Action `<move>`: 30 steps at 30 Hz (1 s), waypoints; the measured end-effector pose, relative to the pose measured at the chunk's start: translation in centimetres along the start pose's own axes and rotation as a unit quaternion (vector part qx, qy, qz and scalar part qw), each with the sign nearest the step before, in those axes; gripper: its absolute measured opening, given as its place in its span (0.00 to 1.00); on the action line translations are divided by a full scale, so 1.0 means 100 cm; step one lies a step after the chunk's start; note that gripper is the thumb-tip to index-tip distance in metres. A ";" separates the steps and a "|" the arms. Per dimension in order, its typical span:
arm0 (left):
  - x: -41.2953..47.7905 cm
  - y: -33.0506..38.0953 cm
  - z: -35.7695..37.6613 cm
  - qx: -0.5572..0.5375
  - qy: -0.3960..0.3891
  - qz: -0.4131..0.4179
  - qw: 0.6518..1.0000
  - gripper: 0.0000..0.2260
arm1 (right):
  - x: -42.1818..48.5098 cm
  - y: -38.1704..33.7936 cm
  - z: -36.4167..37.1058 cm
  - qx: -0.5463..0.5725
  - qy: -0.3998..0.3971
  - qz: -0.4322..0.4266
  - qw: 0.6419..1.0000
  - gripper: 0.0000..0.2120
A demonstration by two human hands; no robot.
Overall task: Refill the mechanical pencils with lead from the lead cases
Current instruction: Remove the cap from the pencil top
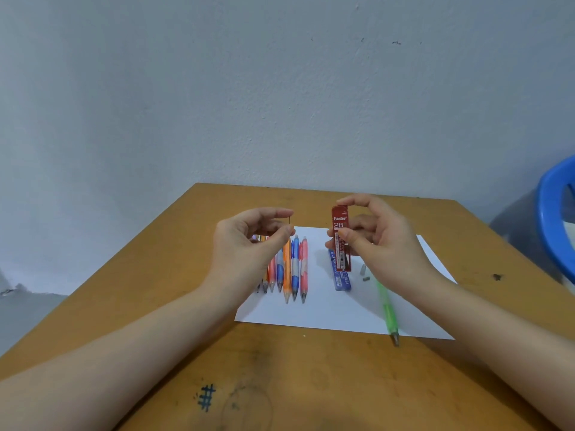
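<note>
Mid-frame, the left hand (249, 241) pinches a thin lead (290, 220). The right hand (378, 241) holds the red lead case (340, 234) upright.

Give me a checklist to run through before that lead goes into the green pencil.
1. Lead secured: ok. The left hand pinches it upright between thumb and forefinger.
2. Lead whole: cannot tell, as the fingers hide part of it.
3. Right hand free to take the pencil: not ok. It holds the red case.
4. Red case closed: cannot tell, as fingers cover its top.
5. Green pencil at hand: ok. It lies on the paper, below the right wrist.
6. Pencil's back end open: cannot tell, as the hand hides it. Two grey parts lie loose beside the blue case.
</note>
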State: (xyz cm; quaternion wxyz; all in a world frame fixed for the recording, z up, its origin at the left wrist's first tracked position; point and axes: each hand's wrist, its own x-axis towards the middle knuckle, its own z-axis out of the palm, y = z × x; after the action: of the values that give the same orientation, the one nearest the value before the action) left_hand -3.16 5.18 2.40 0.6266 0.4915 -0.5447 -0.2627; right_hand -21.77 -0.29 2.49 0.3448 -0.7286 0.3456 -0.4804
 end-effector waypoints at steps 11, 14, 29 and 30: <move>-0.001 0.001 0.000 0.004 -0.007 0.000 1.000 0.07 | 0.014 0.008 0.008 0.071 -0.036 0.162 0.984 0.14; -0.001 0.001 -0.001 0.006 -0.006 0.003 1.000 0.07 | 0.021 0.014 0.006 -0.020 -0.055 0.163 0.985 0.13; 0.001 -0.004 -0.001 0.029 0.002 0.013 0.999 0.08 | 0.033 0.007 0.010 -0.307 -0.109 0.240 0.915 0.10; 0.000 -0.004 -0.001 0.030 0.003 0.015 0.999 0.08 | 0.033 0.006 0.011 -0.312 -0.112 0.245 0.911 0.10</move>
State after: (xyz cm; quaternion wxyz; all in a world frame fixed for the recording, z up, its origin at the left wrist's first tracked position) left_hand -2.98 5.01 2.07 0.6167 0.5027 -0.5582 -0.2353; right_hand -19.88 -3.22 3.19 0.2437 -0.7404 0.6047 -0.1637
